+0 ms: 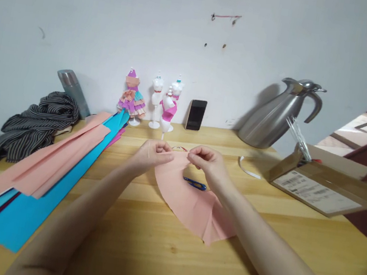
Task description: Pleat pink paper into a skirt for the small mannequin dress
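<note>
Pink curved sheet (175, 187) pinched by left hand (153, 155) and right hand (210, 165)

At the centre of the frame, the sheet is held by its upper edge, and its broad curve is spread down and to the right over the wooden table (150, 258). The edge is gripped between the thumb and fingers of the left hand, closed to a pinch at the sheet's upper left corner. By the right hand, it is pinched in the same way a little further right; the other fingers are curled, and how tightly cannot be told. The lower right part of the sheet is creased and is partly covered by the right forearm. Blue snips (194, 184) are seen between the sheet's inner curve and the right hand.

At the left, pink paper (70, 147) is layered over blue paper (50, 205), with striped cloth (41, 122) bunched behind and a grey bottle (72, 89) placed near it. Along the pale wall (119, 16), a mannequin in a ruffled dress (131, 94), white mannequins (157, 86) and a black-screened phone (196, 115) are lined up. At the right, a steel jug (270, 118), a white strip (248, 170) and a labelled cardboard box (356, 188) are placed.
</note>
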`<action>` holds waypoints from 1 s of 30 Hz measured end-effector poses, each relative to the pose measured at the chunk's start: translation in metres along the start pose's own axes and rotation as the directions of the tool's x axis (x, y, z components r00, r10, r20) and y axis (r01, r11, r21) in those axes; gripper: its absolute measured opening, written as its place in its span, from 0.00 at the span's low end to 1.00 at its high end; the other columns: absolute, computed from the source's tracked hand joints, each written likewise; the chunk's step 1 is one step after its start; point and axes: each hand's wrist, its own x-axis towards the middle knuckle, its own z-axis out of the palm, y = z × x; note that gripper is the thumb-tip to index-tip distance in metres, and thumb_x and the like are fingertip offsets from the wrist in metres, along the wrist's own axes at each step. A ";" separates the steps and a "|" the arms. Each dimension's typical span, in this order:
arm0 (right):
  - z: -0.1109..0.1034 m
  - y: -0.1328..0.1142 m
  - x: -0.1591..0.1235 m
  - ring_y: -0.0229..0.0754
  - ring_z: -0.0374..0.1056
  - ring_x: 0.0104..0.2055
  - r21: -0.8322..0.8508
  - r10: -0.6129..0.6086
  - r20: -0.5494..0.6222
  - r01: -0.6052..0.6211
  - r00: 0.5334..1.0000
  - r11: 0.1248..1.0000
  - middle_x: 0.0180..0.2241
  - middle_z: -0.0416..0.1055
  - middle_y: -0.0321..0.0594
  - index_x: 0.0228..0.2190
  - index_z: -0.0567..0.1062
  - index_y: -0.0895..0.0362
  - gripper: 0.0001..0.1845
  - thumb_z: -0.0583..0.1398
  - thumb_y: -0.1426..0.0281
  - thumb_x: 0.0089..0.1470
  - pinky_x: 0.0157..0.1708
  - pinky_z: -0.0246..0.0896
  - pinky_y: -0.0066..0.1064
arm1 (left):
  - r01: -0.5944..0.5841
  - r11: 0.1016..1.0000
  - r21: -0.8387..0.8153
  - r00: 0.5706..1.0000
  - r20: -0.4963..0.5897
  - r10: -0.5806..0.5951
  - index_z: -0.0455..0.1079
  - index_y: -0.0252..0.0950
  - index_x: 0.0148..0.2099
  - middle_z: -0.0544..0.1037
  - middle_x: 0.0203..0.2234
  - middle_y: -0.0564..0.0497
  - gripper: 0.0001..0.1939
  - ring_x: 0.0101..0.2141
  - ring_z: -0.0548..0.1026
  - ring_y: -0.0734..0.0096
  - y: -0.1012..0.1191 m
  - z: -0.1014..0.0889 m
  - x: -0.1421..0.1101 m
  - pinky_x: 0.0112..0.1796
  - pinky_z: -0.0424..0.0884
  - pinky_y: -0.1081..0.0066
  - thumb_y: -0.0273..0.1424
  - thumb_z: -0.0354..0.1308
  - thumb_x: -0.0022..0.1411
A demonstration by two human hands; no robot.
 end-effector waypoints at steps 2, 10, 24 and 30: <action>-0.002 0.000 0.000 0.31 0.52 0.19 0.053 0.015 -0.022 -0.013 1.000 0.999 0.17 0.63 0.31 0.20 0.71 0.57 0.12 0.66 0.63 0.38 0.20 0.44 0.28 | 0.002 0.999 -0.048 0.999 -0.048 -0.004 0.66 0.33 0.27 0.66 0.18 0.58 0.12 0.21 0.62 0.80 0.002 0.000 0.000 0.24 0.54 0.77 0.35 0.64 0.45; 0.000 -0.004 -0.002 0.30 0.50 0.18 0.086 0.006 -0.008 -0.006 1.000 0.996 0.16 0.61 0.29 0.21 0.72 0.58 0.15 0.68 0.61 0.36 0.19 0.41 0.26 | -0.021 0.998 -0.058 0.995 -0.098 0.016 0.68 0.32 0.25 0.68 0.18 0.56 0.13 0.22 0.64 0.77 0.007 0.001 -0.002 0.25 0.59 0.76 0.38 0.62 0.46; 0.002 -0.004 -0.004 0.28 0.47 0.16 0.163 0.052 -0.009 -0.049 0.999 0.985 0.14 0.57 0.27 0.19 0.71 0.58 0.16 0.69 0.61 0.36 0.17 0.36 0.25 | -0.115 0.987 -0.108 0.988 -0.114 0.103 0.72 0.32 0.40 0.70 0.24 0.55 0.20 0.25 0.68 0.77 0.001 0.001 0.001 0.28 0.62 0.75 0.31 0.66 0.42; 0.001 -0.008 -0.004 0.28 0.48 0.16 0.134 0.033 0.005 -0.033 0.999 0.990 0.14 0.59 0.28 0.19 0.72 0.58 0.14 0.69 0.62 0.36 0.17 0.37 0.26 | -0.127 0.985 -0.118 0.973 -0.209 0.101 0.74 0.32 0.33 0.72 0.22 0.55 0.11 0.25 0.68 0.76 0.002 -0.003 0.001 0.28 0.63 0.75 0.33 0.63 0.47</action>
